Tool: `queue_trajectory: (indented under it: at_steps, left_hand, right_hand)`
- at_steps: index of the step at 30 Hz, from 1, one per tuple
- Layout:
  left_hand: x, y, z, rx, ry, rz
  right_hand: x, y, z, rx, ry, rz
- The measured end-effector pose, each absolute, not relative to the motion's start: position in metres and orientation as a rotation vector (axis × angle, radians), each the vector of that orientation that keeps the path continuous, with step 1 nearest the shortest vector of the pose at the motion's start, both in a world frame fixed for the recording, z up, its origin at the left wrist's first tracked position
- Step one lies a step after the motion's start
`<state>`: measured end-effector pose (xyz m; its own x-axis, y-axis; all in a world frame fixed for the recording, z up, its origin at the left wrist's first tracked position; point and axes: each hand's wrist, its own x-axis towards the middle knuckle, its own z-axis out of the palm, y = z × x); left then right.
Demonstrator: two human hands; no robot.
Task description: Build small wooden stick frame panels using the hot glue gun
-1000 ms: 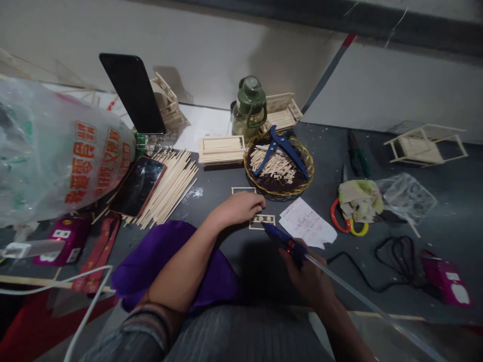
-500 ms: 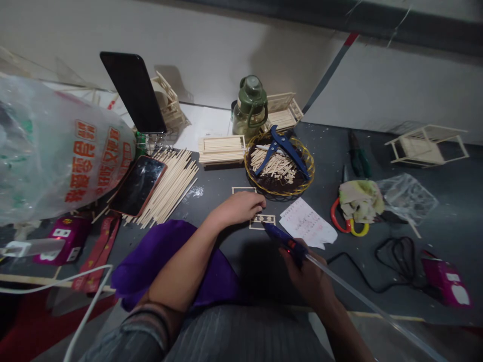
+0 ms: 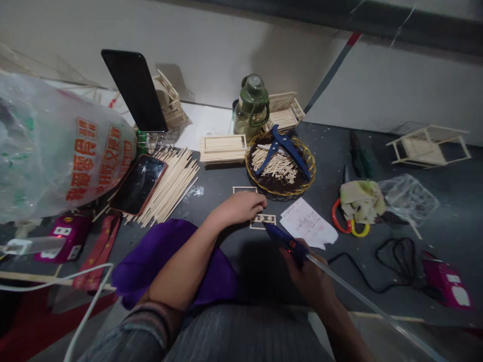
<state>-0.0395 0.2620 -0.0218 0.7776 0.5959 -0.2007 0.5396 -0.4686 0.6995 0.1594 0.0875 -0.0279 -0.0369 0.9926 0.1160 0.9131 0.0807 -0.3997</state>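
Glue gun (image 3: 281,238) nozzle touches stick frame (image 3: 263,219) under left hand (image 3: 241,207)

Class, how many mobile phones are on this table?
2: an upright phone propped at back left; a flat phone lying on the wooden sticks. Others may hide behind the plastic bag.

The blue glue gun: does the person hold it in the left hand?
No, the right hand grips the blue glue gun, while the left hand lies by the small stick frame.
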Motion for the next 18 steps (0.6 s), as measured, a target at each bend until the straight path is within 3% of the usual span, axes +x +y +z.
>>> queue_trajectory:
  at_steps: [18]
  left_hand:
    - [-0.0390,0.2620,-0.0210,2.171,0.856,0.079]
  right_hand:
    - [0.1593,0.0890,-0.0273,-1.886,-2.026,0.235]
